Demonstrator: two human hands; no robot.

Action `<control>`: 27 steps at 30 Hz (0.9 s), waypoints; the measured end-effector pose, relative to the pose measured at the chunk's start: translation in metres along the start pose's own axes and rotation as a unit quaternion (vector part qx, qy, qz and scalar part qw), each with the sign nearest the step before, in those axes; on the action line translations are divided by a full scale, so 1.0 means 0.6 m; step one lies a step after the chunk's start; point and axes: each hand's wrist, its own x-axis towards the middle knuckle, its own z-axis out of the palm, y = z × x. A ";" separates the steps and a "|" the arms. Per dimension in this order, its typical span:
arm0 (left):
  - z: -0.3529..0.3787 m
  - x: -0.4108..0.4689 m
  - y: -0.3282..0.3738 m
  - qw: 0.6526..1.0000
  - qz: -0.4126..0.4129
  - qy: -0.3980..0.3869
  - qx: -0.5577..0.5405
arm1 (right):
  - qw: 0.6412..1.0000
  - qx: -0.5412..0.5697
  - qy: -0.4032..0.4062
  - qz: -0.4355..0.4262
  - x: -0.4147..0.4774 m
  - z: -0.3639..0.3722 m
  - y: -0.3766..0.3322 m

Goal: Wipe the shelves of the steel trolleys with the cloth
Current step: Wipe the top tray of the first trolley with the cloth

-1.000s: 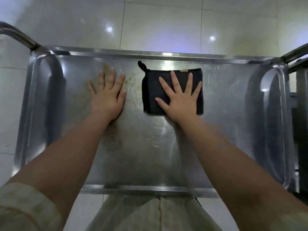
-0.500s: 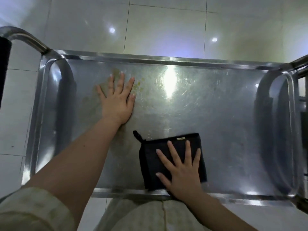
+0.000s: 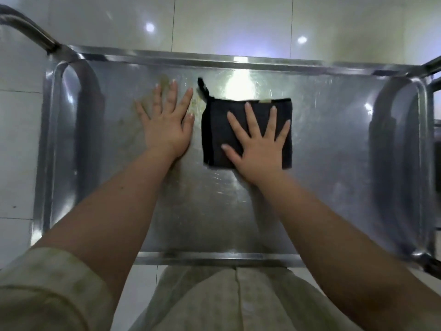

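Moved: cloth [image 3: 214, 139], pushed from the near rim back toward the far side of the shelf [image 3: 334, 163]. Right hand [image 3: 256, 154]: fingers spread, pressing it flat. Left hand [image 3: 167, 130]: spread on bare steel. Risk: yellowish smears [image 3: 163, 81] around the left hand go unwiped.

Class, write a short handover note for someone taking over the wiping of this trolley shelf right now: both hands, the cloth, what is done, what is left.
Left hand: open, flat on the bare shelf, just left of the cloth.
Right hand: open, fingers spread, pressing the folded black cloth onto the shelf's far middle.
Done: cloth is on the steel; how much is already clean cannot be told.
Left: yellowish smears by the left fingertips, then the rest of the shelf.
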 end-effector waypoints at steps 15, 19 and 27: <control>-0.010 -0.004 0.005 1.000 0.003 0.000 0.015 | 0.999 0.006 0.004 0.044 0.070 -0.021 0.001; -0.011 -0.004 0.004 1.000 -0.002 0.003 0.022 | 0.998 -0.002 0.008 0.058 0.146 -0.032 0.006; -0.016 -0.007 0.013 1.000 -0.016 -0.005 0.025 | 0.997 0.019 0.031 -0.073 -0.207 0.051 -0.038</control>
